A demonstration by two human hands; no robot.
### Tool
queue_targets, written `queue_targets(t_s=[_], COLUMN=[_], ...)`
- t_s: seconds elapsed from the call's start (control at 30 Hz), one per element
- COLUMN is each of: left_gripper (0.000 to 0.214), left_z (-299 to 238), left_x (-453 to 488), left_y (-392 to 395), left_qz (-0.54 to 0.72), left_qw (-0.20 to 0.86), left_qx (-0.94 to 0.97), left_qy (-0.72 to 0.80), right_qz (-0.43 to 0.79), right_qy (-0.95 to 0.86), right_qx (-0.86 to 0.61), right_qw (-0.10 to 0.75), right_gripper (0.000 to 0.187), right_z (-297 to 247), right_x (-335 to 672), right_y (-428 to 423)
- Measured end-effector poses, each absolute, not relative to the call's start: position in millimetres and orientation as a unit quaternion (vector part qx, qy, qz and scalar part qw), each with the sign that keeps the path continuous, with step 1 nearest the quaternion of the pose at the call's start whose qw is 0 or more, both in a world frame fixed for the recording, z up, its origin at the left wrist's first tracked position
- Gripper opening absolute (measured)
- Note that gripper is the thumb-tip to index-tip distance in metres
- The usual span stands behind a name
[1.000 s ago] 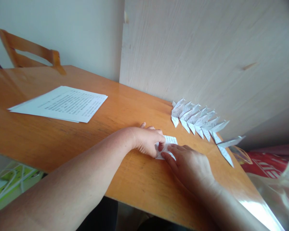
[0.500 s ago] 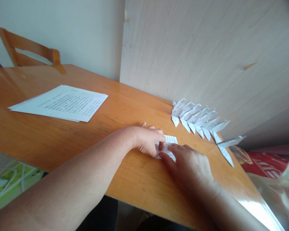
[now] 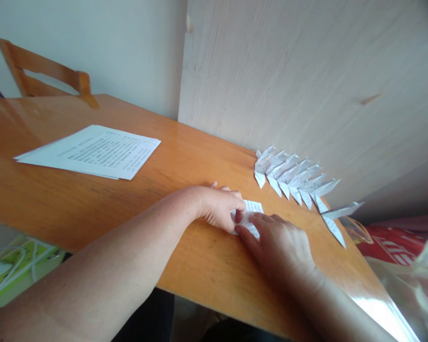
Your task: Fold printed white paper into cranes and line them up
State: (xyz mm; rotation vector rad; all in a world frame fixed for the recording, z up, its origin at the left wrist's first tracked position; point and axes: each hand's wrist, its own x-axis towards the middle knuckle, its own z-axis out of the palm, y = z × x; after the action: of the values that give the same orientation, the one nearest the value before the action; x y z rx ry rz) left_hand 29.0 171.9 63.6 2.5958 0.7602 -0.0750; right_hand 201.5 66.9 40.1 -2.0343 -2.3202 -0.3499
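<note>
A small folded piece of printed paper (image 3: 254,206) lies on the wooden table under both hands. My left hand (image 3: 223,207) grips its left side, with thumb and forefinger bent onto the sheet. From the right, my right hand (image 3: 280,237) presses on the same paper, its thumb and fingertips close to the left thumb. Fingers cover much of the paper, so its exact folds are hidden. Beyond the right hand stands a row of folded paper pieces (image 3: 294,171), pointed and lined up along the wall. One more folded paper piece (image 3: 333,228) ends the row near the right table edge.
A stack of printed sheets (image 3: 103,152) lies on the table (image 3: 185,161) at left. Behind it stands a wooden chair (image 3: 50,71). A wood-grain panel (image 3: 271,71) borders the far side. Red and pale bags (image 3: 388,242) are beyond the right edge; white cables (image 3: 32,261) hang lower left.
Both hands stay on the folded paper in almost the same place. The right hand has shifted very slightly left; the view has moved a little.
</note>
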Motion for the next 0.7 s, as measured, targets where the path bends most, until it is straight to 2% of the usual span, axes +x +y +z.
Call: queue_targets(t_s=[0.3,0.5,0.7], left_gripper=[0.018,0.015,0.038], left_z=[61,59,55], left_x=[33,34,35], left_y=[170,169,174], left_qz=[-0.002,0.037,0.054], left_qw=[0.218,0.188,0.184], left_qx=[0.932,0.939,0.932], left_qy=[0.291,0.285,0.309], right_qz=[-0.081,-0.038,-0.007], right_qy=[-0.793,-0.812,-0.818], right_qx=[-0.604,-0.577,-0.566], right_qw=[0.034,0.082,0.099], right_gripper=[0.025,0.027,0.025], right_z=[43,42,43], right_x=[217,227,232], right_y=[68,71,72])
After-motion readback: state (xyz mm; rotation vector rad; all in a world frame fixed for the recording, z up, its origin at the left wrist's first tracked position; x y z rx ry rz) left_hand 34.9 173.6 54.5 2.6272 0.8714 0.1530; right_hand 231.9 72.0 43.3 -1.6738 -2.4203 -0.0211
